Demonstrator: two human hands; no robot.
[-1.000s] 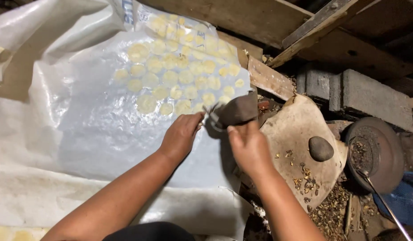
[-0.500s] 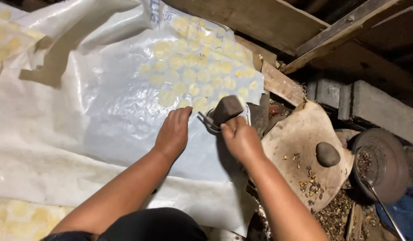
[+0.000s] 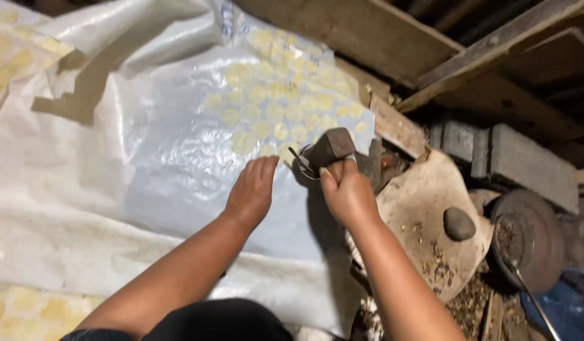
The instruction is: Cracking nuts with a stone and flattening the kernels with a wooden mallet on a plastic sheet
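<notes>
My right hand [image 3: 347, 192] grips a dark brown block-shaped tool [image 3: 330, 146] with a thin metal loop at its lower end, held over the edge of a clear plastic sheet [image 3: 178, 164]. My left hand [image 3: 251, 189] lies flat on that sheet, fingers together and pointing up, just left of the tool. Several round, flat, pale yellow discs [image 3: 279, 107] lie in rows on the sheet above both hands; the nearest one is by my left fingertips.
A worn wooden slab [image 3: 424, 208] with crumbs and a dark round stone [image 3: 459, 223] sits to the right. A round metal disc [image 3: 525, 233], grey blocks [image 3: 513, 158] and wooden beams [image 3: 361, 31] lie beyond. More yellow discs show at the bottom left [image 3: 27, 309].
Both hands and the tool have moved up the sheet toward the rows of discs. My left hand has gone from pinching near the tool to lying flat.
</notes>
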